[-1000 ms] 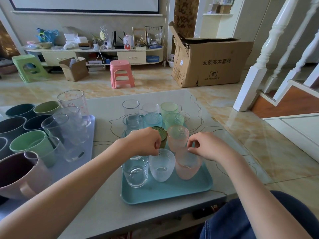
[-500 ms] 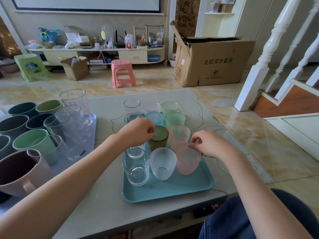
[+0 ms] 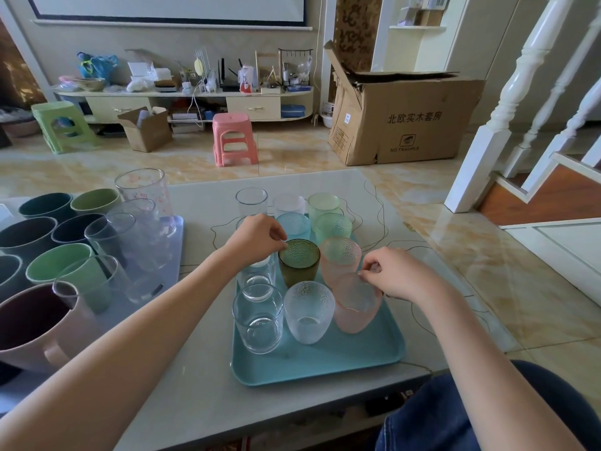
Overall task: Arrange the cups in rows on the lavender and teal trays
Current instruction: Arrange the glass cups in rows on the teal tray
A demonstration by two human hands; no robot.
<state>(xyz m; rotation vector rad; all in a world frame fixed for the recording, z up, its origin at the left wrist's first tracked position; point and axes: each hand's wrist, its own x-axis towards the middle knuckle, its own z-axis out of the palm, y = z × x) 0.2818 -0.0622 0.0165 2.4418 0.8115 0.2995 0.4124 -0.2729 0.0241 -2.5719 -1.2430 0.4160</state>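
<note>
As left hand pinches olive cup, wrist bent

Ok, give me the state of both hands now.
Left hand: pinching the rim of the dark green cup.
Right hand: pinching the rim of the near pink cup.

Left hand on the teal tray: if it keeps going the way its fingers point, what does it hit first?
The left hand points right, fingertips at the near-left rim of the dark olive textured glass cup, apparently pinching it. That cup is first in line; beyond it stands the pink frosted textured cup. Contact itself is hard to confirm.
</note>
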